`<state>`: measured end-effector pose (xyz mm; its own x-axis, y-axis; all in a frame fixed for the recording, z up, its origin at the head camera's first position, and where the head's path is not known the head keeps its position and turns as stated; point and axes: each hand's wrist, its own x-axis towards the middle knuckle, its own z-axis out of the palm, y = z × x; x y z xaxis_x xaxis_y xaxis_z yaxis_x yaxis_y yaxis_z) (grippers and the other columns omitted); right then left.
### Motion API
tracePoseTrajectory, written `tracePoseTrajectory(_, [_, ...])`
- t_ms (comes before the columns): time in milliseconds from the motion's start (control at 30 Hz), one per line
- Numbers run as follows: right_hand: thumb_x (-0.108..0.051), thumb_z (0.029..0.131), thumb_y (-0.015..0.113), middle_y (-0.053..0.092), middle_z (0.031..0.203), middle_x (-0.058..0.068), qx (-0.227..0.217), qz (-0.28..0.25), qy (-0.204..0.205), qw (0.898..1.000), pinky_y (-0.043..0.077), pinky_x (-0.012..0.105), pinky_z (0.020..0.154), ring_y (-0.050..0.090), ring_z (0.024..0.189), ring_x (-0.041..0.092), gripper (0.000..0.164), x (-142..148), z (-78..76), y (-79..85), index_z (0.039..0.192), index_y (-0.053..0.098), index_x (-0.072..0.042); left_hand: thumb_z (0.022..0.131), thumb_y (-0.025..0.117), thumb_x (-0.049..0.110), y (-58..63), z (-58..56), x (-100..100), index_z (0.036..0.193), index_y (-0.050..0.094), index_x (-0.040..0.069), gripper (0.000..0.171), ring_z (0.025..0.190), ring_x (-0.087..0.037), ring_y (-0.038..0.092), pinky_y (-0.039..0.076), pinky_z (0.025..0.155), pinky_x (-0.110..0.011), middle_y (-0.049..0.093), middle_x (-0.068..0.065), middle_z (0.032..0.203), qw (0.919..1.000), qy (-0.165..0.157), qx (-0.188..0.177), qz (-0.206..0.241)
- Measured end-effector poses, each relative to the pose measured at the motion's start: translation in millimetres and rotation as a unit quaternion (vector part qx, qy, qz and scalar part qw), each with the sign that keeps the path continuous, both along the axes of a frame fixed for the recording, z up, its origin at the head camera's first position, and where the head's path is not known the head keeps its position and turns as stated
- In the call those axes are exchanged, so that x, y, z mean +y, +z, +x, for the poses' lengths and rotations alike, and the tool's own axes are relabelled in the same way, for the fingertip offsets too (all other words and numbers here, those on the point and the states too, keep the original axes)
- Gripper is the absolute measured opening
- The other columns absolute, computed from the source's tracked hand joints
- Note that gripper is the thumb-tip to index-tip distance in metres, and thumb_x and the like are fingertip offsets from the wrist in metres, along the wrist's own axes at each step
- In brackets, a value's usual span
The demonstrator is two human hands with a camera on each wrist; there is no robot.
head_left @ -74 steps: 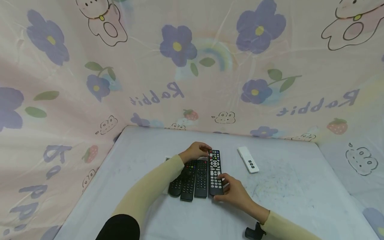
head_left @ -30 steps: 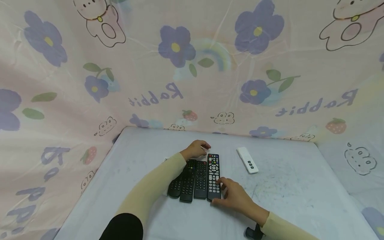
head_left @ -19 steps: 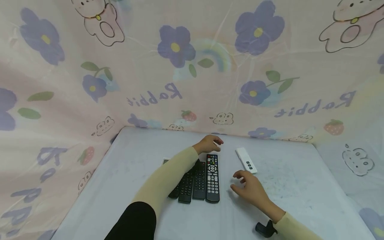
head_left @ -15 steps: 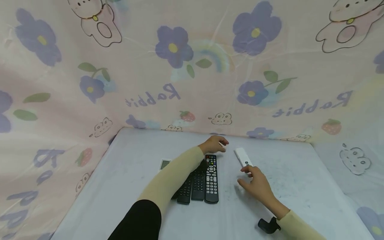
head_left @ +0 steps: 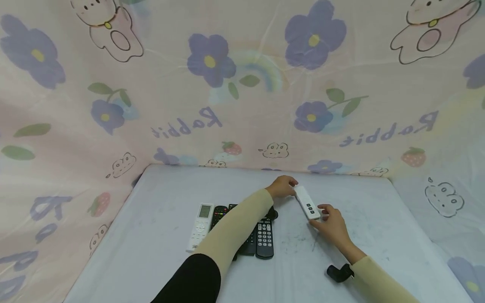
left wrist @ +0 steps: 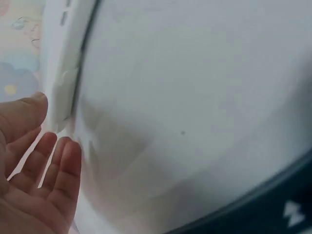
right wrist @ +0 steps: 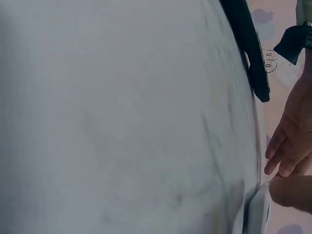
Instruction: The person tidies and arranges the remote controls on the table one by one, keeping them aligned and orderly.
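A white remote control (head_left: 307,203) with a few dark buttons lies slanted on the table, a hand at each end. My left hand (head_left: 282,186) reaches to its far end; in the left wrist view the thumb and loosely bent fingers (left wrist: 66,168) are right at that end. My right hand (head_left: 333,225) pinches the near end, thumb at the bottom edge and a finger at the right side. In the right wrist view, the thumb (right wrist: 290,191) overlaps the remote's end. Left of it stands a row of black remotes (head_left: 264,240), partly hidden under my left sleeve.
A white remote with a small screen (head_left: 199,227) lies at the row's left end. The white table (head_left: 159,210) ends at a hanging cloth (head_left: 261,105) printed with flowers and rabbits. A black wrist camera (head_left: 339,273) sits on my right wrist.
Both hands have left the rightmost black remote, which was slid toward me into the row. They have moved right to the two ends of the white remote.
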<state>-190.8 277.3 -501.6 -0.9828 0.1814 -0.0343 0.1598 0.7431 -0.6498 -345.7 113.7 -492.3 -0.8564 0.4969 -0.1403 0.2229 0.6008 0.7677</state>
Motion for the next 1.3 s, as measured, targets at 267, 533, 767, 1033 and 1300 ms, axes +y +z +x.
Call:
tracePoseTrajectory(267, [-0.019,0.08,0.075,0.056,0.118,0.031,-0.004,-0.007,-0.001,1.0,0.05,0.048,0.083,0.059,0.103,0.038,0.062,3.3,-10.6,-8.6,0.129,0.049,0.008,0.081,0.078,0.014,-16.5,-7.1,8.6,0.115,0.069,0.013,0.036,0.091,-0.007,0.056,0.048,0.088,-0.024,0.065,0.003,0.104,0.9994,0.012,0.011,-0.029])
tracePoseTrajectory(533, [-0.016,0.08,0.075,0.062,0.114,0.029,-0.002,-0.008,-0.004,1.0,0.051,0.042,0.077,0.062,0.096,0.034,0.055,1.0,-11.0,-12.9,0.125,0.054,0.008,0.082,0.076,0.015,-2.7,12.1,1.6,0.114,0.068,0.011,0.033,0.087,-0.009,0.054,0.047,0.084,-0.023,0.062,0.003,0.099,0.9987,0.025,0.023,-0.039])
tracePoseTrajectory(767, [-0.013,0.08,0.074,0.062,0.116,0.029,0.006,-0.011,-0.005,1.0,0.054,0.041,0.078,0.064,0.097,0.034,0.054,-1.8,-7.1,-10.0,0.127,0.055,0.007,0.084,0.075,0.021,7.7,15.8,-2.6,0.12,0.065,0.012,0.038,0.092,-0.008,0.055,0.047,0.086,-0.021,0.064,0.001,0.105,0.9928,-0.015,0.077,-0.09])
tracePoseTrajectory(1033, [-0.01,0.083,0.072,0.057,0.12,0.029,0.049,-0.05,0.012,0.997,0.055,0.027,0.07,0.066,0.1,0.036,0.053,-0.4,-0.3,-1.2,0.13,0.054,0.006,0.085,0.074,0.023,23.8,16.6,-14.5,0.125,0.062,0.012,0.044,0.098,-0.009,0.056,0.046,0.084,-0.02,0.064,0.0,0.112,0.9955,-0.044,0.068,-0.05])
tracePoseTrajectory(1300, [-0.008,0.085,0.07,0.057,0.124,0.029,0.07,-0.074,0.036,0.994,0.053,0.019,0.068,0.067,0.101,0.035,0.05,5.5,-0.3,8.3,0.131,0.054,0.005,0.085,0.074,0.029,29.7,23.0,-28.9,0.126,0.059,0.01,0.047,0.097,-0.01,0.06,0.049,0.079,-0.023,0.065,-0.001,0.11,0.9983,-0.028,0.044,-0.027])
